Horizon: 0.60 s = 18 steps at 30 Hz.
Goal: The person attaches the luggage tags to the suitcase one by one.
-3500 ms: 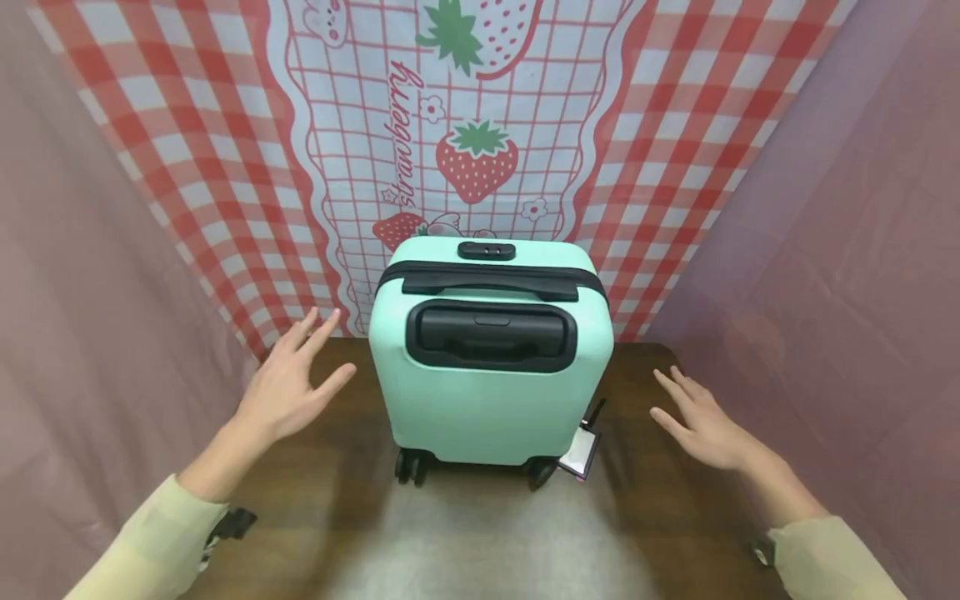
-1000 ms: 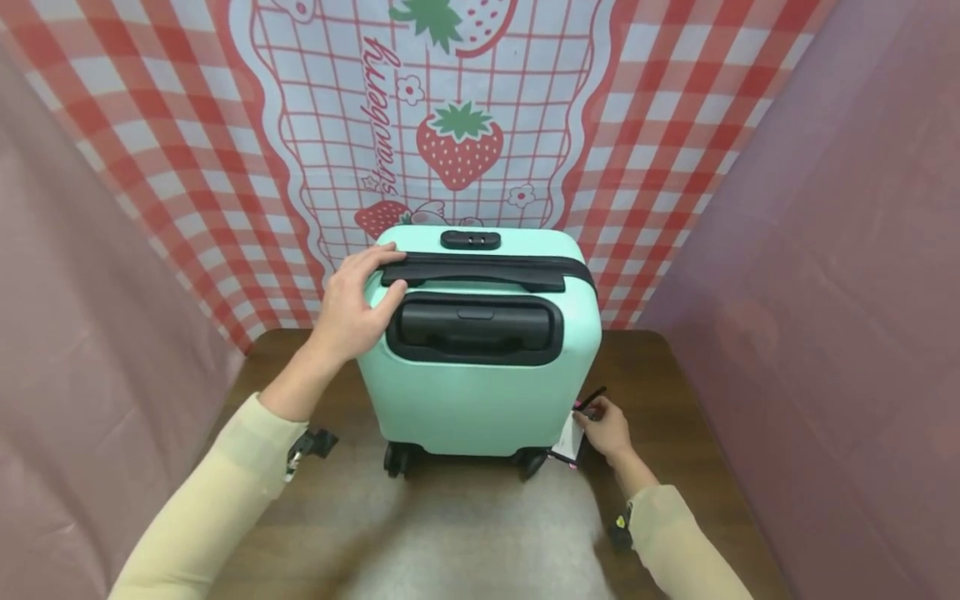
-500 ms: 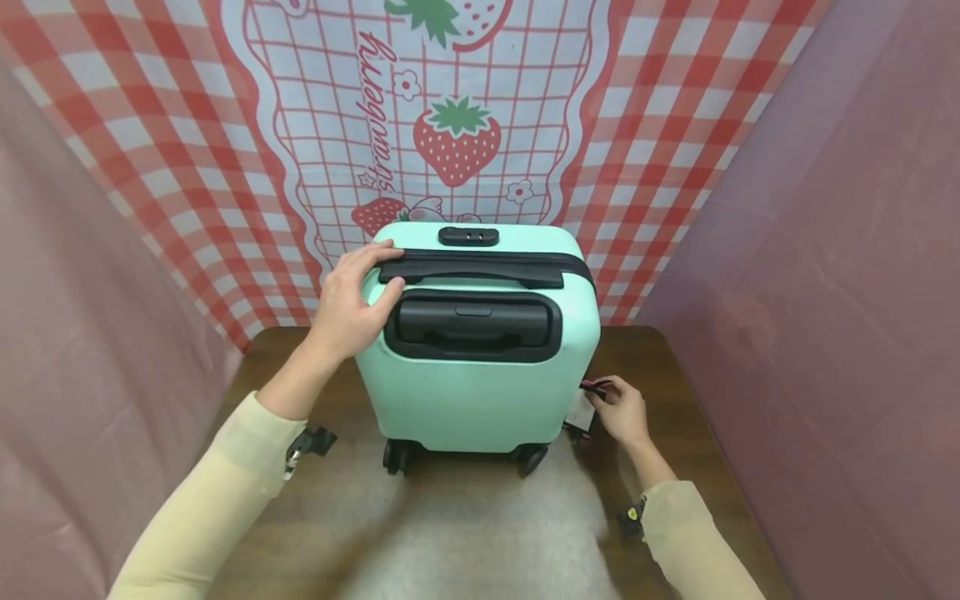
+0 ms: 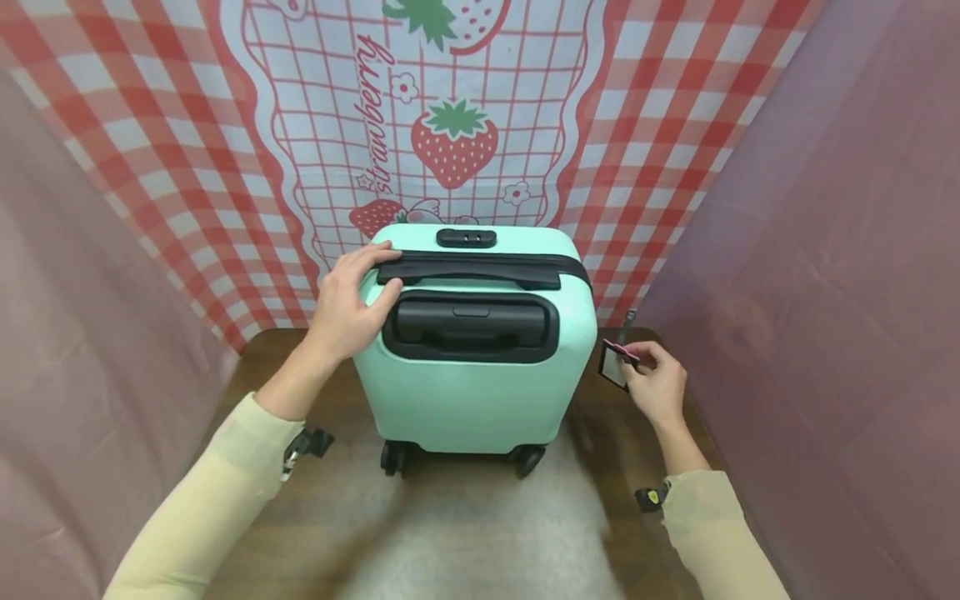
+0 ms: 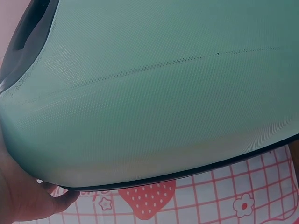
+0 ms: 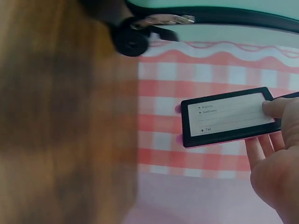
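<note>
1. Right between the two hands stands a mint green suitcase (image 4: 480,367), upright on its little black wheels (image 4: 395,458) on the brown tabletop (image 4: 480,533).
2. On top of the suitcase, just past the left hand's fingers, are a black carry handle (image 4: 480,269), a black pull handle sunk in a hollow (image 4: 471,327) and a small black lock (image 4: 467,237).
3. The left hand (image 4: 347,310) rests on the top left corner of the suitcase. Its fingers are bent over the edge and its thumb lies by the hollow. The fingertips touch the end of the carry handle.
4. The right hand (image 4: 655,385) is up off the tabletop, just beside the right side of the suitcase. It pinches a small luggage tag (image 6: 231,116) between thumb and fingers.
5. The luggage tag has a black frame, a pink back and a white card with lines for a name and address. A thin black strap (image 4: 628,319) sticks up from it, above the right hand.
6. Both arms wear pale yellow sleeves (image 4: 202,508).
7. Behind the suitcase, far from both hands, hangs a red and white checked cloth with strawberries (image 4: 453,142).
8. Pink curtains (image 4: 825,250) hang outside each hand, left and right.
</note>
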Available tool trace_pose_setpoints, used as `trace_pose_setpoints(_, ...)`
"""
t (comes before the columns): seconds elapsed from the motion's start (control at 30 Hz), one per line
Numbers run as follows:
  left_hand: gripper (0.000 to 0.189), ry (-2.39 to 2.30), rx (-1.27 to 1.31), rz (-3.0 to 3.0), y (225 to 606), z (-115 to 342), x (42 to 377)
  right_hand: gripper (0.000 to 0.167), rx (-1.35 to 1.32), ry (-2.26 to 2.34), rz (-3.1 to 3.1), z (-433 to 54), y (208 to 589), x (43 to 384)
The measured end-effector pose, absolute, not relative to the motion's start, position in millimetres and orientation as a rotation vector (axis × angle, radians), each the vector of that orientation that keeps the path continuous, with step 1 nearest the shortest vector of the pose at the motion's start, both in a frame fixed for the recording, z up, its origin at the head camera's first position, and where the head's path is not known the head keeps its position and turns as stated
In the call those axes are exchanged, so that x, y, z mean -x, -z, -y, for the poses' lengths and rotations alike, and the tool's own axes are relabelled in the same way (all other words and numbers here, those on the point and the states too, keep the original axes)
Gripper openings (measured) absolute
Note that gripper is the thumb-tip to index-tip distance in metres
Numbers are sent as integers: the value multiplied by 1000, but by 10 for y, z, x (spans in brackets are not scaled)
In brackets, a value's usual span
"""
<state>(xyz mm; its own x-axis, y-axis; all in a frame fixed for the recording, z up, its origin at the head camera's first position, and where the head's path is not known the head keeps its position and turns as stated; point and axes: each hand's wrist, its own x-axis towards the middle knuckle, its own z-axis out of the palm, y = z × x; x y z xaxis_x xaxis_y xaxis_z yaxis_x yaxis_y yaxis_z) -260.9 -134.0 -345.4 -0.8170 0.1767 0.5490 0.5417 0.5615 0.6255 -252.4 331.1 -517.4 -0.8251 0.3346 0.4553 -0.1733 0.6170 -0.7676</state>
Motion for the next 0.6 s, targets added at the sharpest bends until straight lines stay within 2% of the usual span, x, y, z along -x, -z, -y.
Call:
trace_pose_setpoints(0.27,42,1146,585,2381,3459,1338,2607,14,70,-1126,2158,-3342,4757,2482)
trace_pose_setpoints(0.6,45,1124,548,2442,3379,1325,2583,16,-73,-1141,1923,-3151,4069,2335)
